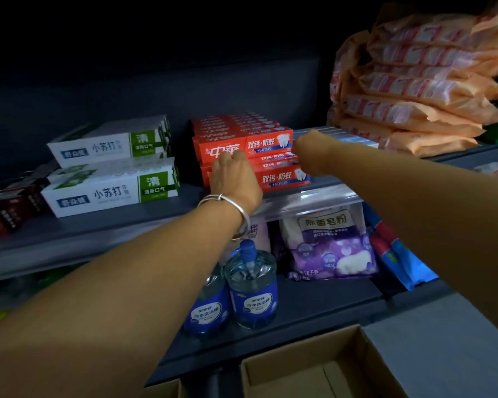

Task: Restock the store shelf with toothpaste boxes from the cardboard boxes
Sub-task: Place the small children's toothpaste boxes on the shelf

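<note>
The red cardboard toothpaste boxes [243, 145] sat in a stack on the dark grey metal shelf [104, 222]. The left hand [236, 179], fingers curled, rested on the front of the stack. The right hand [309, 145] touched its right end; its fingers were hidden. An open brown cardboard box [314, 366] stood below.

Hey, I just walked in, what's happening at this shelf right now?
A person is stocking red toothpaste boxes on the shelf. Their left hand is against the front of the red stack, and the right hand reaches to its right end. An open cardboard box sits below.
</note>
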### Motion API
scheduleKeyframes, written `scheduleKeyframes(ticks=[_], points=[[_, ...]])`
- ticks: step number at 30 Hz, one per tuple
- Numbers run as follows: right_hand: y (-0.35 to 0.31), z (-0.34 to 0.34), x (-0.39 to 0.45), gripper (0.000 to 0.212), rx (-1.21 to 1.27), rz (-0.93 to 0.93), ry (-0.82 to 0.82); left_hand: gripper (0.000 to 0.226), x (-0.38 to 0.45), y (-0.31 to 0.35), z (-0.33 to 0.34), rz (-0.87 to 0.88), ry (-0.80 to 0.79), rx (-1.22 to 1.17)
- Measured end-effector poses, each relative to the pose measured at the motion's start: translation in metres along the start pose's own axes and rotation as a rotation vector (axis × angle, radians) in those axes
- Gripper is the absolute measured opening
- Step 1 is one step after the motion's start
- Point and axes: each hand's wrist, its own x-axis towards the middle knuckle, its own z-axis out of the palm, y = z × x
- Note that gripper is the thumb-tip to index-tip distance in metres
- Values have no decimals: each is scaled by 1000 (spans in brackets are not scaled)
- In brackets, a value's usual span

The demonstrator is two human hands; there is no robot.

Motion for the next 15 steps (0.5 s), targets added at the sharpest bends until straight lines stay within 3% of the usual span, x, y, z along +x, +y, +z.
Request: scheduleKeyframes(ticks=[5, 10, 12, 15], points=[[1, 4, 17, 43, 41, 1, -16, 65, 5, 5, 0, -210, 37, 89], [4, 4, 34, 49, 107, 39, -74, 63, 26, -4, -6, -375, -92, 111], [2, 3, 41, 49, 125, 53, -82, 57, 34, -8, -4, -381, -185, 186], [1, 0, 46, 49, 181, 82, -88, 46, 42, -15, -7, -256, -321, 345]])
